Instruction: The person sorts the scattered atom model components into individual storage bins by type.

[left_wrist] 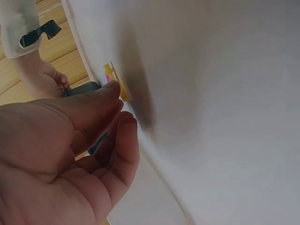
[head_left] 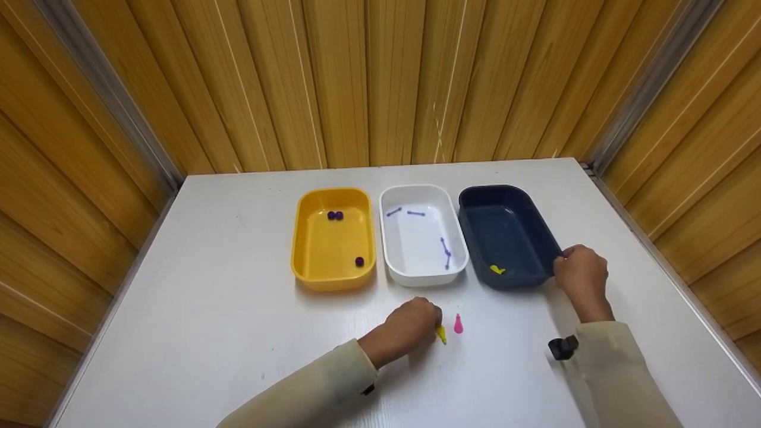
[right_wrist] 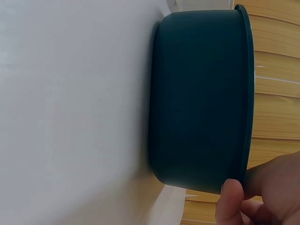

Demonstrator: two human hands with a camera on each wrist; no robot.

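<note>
My left hand (head_left: 407, 324) hovers low over the table, thumb and forefinger a little apart. Just past its fingertips lies a small yellow bulb-shaped piece (head_left: 441, 334), partly covered by the thumb in the left wrist view. Beside that piece is a pink bulb-shaped one (head_left: 458, 324). With thumb and fingers, my right hand (head_left: 581, 274) pinches the near right corner of the dark blue tray's rim (right_wrist: 247, 108). Inside the dark blue tray (head_left: 505, 238) sits a small yellow piece (head_left: 497, 270) near the front wall.
A white tray (head_left: 416, 278) stands left of the dark blue one, holding several thin purple sticks (head_left: 416, 213) with knobbed ends. Farther left, a yellow tray (head_left: 333, 284) contains dark purple beads (head_left: 359, 261). Wood-patterned walls (head_left: 380, 83) enclose the white table (head_left: 196, 309).
</note>
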